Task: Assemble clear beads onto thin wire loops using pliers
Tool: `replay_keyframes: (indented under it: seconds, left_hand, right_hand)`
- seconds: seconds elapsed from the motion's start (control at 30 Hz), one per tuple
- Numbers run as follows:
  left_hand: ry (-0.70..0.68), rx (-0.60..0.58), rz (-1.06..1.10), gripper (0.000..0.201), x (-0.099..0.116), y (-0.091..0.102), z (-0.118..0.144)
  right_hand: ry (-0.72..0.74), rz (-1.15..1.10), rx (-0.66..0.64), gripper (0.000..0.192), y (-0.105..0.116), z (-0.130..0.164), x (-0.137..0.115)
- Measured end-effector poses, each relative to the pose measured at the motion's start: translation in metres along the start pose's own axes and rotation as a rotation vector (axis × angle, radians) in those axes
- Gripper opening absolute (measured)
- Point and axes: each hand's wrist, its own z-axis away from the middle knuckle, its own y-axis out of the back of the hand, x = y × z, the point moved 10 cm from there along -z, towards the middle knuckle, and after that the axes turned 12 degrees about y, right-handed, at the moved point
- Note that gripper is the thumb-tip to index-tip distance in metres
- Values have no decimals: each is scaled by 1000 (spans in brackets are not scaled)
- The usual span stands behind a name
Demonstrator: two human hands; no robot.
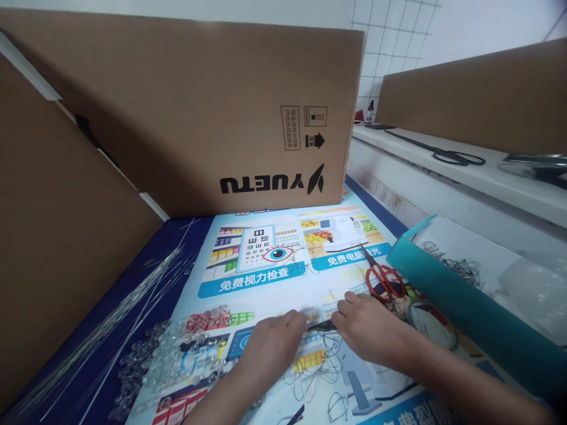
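Note:
My right hand (365, 326) is closed around small dark pliers (322, 326), whose thin jaws point left. Close to the jaw tips, my left hand (279, 341) is closed in a pinch; whatever lies between its fingers is too small to make out. Thin curled wire pieces (321, 360) are scattered on the poster just below both hands. To the left of my left hand lies a spread of clear round beads (172, 348). Red-handled scissors (385, 282) rest just beyond my right hand, blades pointing away.
A teal-sided box (460, 301) at right holds tangled wire bits and clear plastic. Beside it lies a round ring-shaped item (432, 323). Long wire strands (119, 307) lie at left. Large cardboard panels (186, 112) wall the back and left. Black scissors (456, 157) rest on the ledge.

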Motion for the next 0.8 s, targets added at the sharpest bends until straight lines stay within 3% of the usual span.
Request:
replay_keyframes:
  seconds: [0.2,0.5,0.8]
  left_hand:
    - [34,-2,85,20,-5,2,2]
    - [80,-43,417,25,-19,21,4]
    - [108,-43,429,23,-29,33,8]
  right_hand:
    - [-54,-63,47,15,1,5,6]
    - [-81,-171,90,16,4,8,14]
    - [-112,-161,128,17,6,9,20]
